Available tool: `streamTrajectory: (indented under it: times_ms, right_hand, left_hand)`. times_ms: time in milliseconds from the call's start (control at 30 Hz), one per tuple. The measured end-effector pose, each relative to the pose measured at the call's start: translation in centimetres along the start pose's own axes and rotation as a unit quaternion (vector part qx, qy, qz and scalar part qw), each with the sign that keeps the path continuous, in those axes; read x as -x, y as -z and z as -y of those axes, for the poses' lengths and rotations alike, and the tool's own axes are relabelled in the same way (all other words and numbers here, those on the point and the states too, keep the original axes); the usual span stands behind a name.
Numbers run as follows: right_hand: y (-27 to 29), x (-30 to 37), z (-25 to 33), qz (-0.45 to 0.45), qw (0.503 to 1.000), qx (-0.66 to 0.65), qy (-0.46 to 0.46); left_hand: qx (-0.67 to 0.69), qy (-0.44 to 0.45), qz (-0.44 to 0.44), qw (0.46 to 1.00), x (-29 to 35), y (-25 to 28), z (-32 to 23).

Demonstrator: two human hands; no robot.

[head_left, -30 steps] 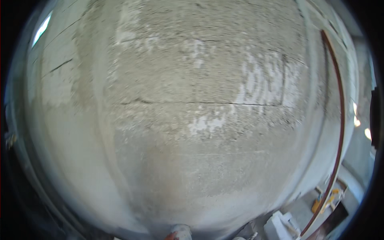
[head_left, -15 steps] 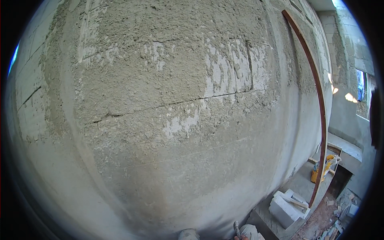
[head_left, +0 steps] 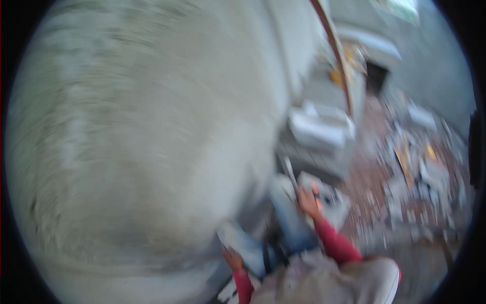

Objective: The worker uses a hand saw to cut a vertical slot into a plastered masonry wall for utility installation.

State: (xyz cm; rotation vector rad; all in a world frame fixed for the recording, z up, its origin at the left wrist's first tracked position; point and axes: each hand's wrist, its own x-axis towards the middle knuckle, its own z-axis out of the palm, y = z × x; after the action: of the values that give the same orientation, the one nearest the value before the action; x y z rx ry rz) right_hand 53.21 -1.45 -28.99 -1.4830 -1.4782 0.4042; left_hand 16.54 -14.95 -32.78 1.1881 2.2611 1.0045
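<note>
My right hand point(head_left: 308, 201), below a red sleeve, is closed around a light grey stick-shaped tool point(head_left: 289, 172). Blur hides the tool's kind. A small bright orange patch shows beside this hand's fingers. My left hand point(head_left: 233, 259) is lower and nearer the wall, at my jeans-covered knee point(head_left: 234, 234). Its fingers are smeared by motion, and a thin dark line lies by them; whether it holds anything I cannot make out. Beside me rises the rough grey plastered wall point(head_left: 167, 126).
White blocks point(head_left: 319, 126) rest on a grey ledge point(head_left: 316, 164) ahead. A long brown straightedge point(head_left: 334, 45) leans at the wall, with a yellow bag point(head_left: 336, 76) behind it. Rubble and boards point(head_left: 407, 162) litter the reddish floor at right. A pale block point(head_left: 336, 200) lies by my right hand.
My view has swung down and to the right, blurring the picture. Both hands, my legs and the littered floor now show; before, the wall filled most of the view.
</note>
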Motion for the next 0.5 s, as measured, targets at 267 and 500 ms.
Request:
streamTrajectory:
  times_ms: [267, 500]
  right_hand:
    - [13.8, 3.0, -11.2, 0.072, 0.935, 0.223, -0.268]
    - [11.5, 12.0, -12.0, 0.162, 0.957, 0.185, -0.152]
  left_hand:
    - [-0.04, 0.011, 0.078, 0.996, -0.3, 1.0, -0.9]
    - [-0.051, 0.04, 0.08, 0.995, 0.2, 2.2, 0.3]
